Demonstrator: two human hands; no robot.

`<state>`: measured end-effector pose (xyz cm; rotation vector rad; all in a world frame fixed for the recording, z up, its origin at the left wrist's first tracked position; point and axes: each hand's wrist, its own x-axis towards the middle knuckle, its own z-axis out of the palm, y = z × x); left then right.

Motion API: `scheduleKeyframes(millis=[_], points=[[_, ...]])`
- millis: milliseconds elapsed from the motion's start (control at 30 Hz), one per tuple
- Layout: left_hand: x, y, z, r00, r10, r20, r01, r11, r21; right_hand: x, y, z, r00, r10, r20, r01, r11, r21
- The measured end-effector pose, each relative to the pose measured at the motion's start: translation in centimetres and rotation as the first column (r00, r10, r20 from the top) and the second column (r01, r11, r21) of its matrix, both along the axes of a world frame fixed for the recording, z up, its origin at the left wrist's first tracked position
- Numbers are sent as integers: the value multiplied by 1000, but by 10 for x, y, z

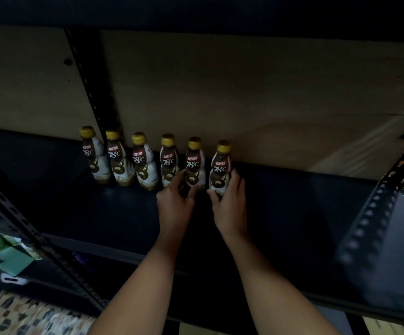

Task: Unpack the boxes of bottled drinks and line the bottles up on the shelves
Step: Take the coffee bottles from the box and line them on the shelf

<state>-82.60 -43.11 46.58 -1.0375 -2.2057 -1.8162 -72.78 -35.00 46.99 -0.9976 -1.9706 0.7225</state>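
**Both hands on the last two bottles of the row**

Your left hand (175, 198) reached forward into the shelf bay, forearm running straight in from below, and its fingers curled round the lower body of the fifth Kopiko bottle (194, 163), thumb on the near side. Your right hand (230, 201) lay alongside it, wrist slightly turned inward, with thumb and fingers wrapped round the base of the sixth Kopiko bottle (221, 165) at the right end of the row. Neither hand was loose; each gripped its bottle low down, below the label.

Both bottles stood upright on the dark metal shelf (292, 201), long axes vertical, yellow caps up and the "78°C" labels facing you. They were close together, though whether they touched I could not tell. To their left, four more Kopiko bottles (121, 160) stood upright in the same line, labels forward, just in front of the plywood back panel (244, 93). A perforated black upright (92, 88) rose behind the left end of the row. Below left, a lower shelf held green packets (10, 257), blurred.
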Motion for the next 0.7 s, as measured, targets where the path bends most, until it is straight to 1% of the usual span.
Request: scheduleKeyframes(millis=[167, 433, 600, 700], points=[[-1, 0, 0, 1000, -28, -9, 28, 1000, 2, 1, -2, 0, 1000, -4, -1, 4, 1000, 26], [-1, 0, 1, 998, -61, 19, 61, 998, 17, 2, -3, 0, 1000, -16, 13, 15, 999, 31], [-1, -1, 1, 1000, -12, -8, 12, 1000, 5, 2, -3, -1, 1000, -17, 14, 17, 999, 46], [-1, -1, 1, 1000, -14, -14, 14, 1000, 5, 1, -3, -1, 999, -18, 28, 17, 999, 40]])
